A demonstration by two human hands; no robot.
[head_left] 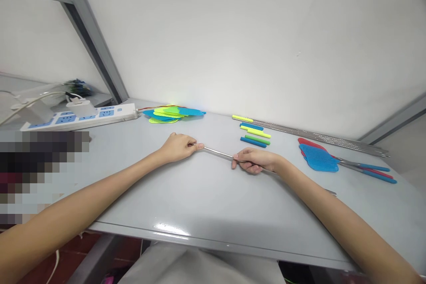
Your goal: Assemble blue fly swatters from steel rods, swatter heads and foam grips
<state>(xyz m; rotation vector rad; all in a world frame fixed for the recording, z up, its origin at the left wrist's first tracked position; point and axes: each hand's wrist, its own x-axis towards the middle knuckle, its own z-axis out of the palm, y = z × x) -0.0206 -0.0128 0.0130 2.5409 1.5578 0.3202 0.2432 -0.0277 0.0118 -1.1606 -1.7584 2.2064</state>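
A thin metal rod (218, 152) is held low over the grey table in both hands. My left hand (181, 146) pinches its left end between thumb and fingers. Farther along, my right hand (253, 159) is closed around it, and the rod runs on beneath my right forearm to a tip on the right. Beyond my right hand lie several coloured handle grips (254, 132) in blue, green and yellow. Blue and yellow fly swatter heads (173, 113) are piled behind my left hand. To the right rest assembled fly swatters (321, 158) in blue and red.
A bundle of metal rods (319, 136) lies along the wall at the back right. On the left stands a white power strip (116, 114) with plugs and cables. Grey metal posts (89, 31) frame the table (199, 204). A blurred-out patch covers the far left.
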